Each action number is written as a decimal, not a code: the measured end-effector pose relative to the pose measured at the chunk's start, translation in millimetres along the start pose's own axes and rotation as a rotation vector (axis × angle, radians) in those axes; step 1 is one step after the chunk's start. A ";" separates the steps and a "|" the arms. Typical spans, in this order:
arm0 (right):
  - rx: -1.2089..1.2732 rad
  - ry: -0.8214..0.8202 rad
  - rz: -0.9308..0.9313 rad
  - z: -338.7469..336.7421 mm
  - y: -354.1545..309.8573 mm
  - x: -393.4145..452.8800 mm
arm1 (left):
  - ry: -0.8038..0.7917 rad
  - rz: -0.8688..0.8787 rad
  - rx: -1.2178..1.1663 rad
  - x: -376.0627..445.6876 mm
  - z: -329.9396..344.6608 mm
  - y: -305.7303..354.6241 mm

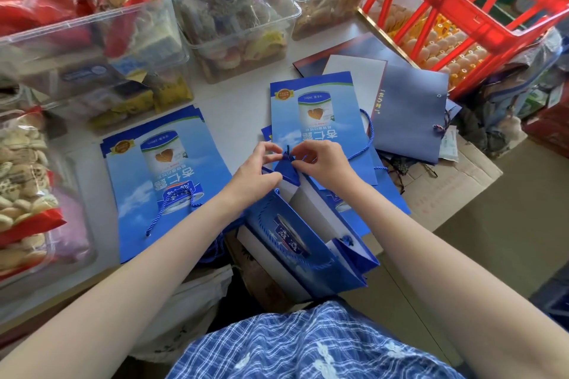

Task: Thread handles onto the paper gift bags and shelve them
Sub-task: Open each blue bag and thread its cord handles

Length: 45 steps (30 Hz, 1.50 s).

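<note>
Left hand (pixel 257 168) and right hand (pixel 320 163), close together, each pinch the dark blue cord handle (pixel 287 153) at the far rim of the open blue paper gift bag (pixel 308 243), near centre, at the white bench (pixel 240 108) edge.

I count two hands: left hand (pixel 257 168), right hand (pixel 321 164). Three clear snack tubs (pixel 92 40) sit from ten to twelve o'clock, and one red crate (pixel 480 9) at one o'clock. Flat bright-blue gift bags (pixel 166 181) form two stacks; their exact number is unclear.
</note>
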State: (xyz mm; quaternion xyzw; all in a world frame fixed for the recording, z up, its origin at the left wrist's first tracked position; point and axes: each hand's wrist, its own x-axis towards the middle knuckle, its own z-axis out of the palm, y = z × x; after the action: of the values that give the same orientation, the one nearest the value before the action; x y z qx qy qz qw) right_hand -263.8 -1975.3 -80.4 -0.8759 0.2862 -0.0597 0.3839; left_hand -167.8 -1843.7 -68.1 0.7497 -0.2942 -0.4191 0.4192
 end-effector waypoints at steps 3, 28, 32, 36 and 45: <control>-0.023 -0.051 0.001 3.3 -3.8 2.2 | 0.014 0.014 0.078 -1.4 -0.3 -0.4; 0.309 0.156 -0.006 -19.9 -8.9 -17.0 | 0.085 0.243 0.718 6.8 -2.3 0.8; 0.612 0.135 0.054 -13.3 -15.3 -34.0 | 0.041 -0.141 0.356 21.0 -5.1 12.3; 0.642 0.053 0.003 -7.0 -16.3 -39.5 | -0.027 -0.219 0.171 24.6 -10.5 22.4; 0.586 0.035 0.220 -8.2 -13.7 -33.6 | 0.145 0.165 0.410 11.6 -1.0 3.9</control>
State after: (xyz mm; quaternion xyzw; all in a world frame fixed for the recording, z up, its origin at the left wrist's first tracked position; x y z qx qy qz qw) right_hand -288.1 -1954.8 -61.2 -0.6905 0.3564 -0.1128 0.6192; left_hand -161.8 -1854.4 -68.8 0.8208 -0.4027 -0.2597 0.3110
